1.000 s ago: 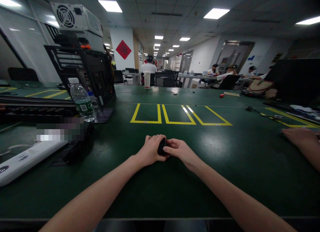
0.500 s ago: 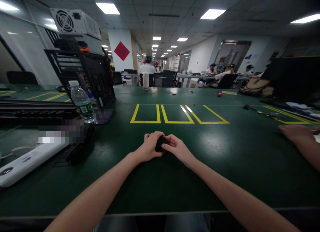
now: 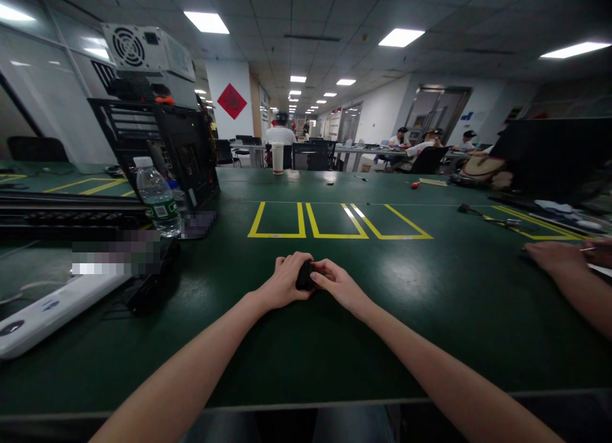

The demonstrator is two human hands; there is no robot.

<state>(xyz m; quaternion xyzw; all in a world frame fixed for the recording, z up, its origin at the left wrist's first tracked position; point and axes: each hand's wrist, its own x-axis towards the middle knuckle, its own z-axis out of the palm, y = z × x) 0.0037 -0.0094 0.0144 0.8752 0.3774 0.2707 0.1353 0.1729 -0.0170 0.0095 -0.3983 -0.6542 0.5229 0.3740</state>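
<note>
Between my two hands is a small black object, low over the green table; its kind is not clear because my fingers cover much of it. My left hand wraps round its left side and top, fingers curled. From the other side my right hand pinches its right edge between thumb and fingers. Both forearms reach in from the near table edge. Just beyond my hands, yellow tape outlines mark the tabletop.
At left stand a water bottle, a black computer case with a power supply on top, and a white power strip. A paper cup is farther back. Another person's hand rests at the right.
The view has shifted slightly. My hands keep their hold on the black object, which looks slightly turned; my right fingers have moved a little along its edge.
</note>
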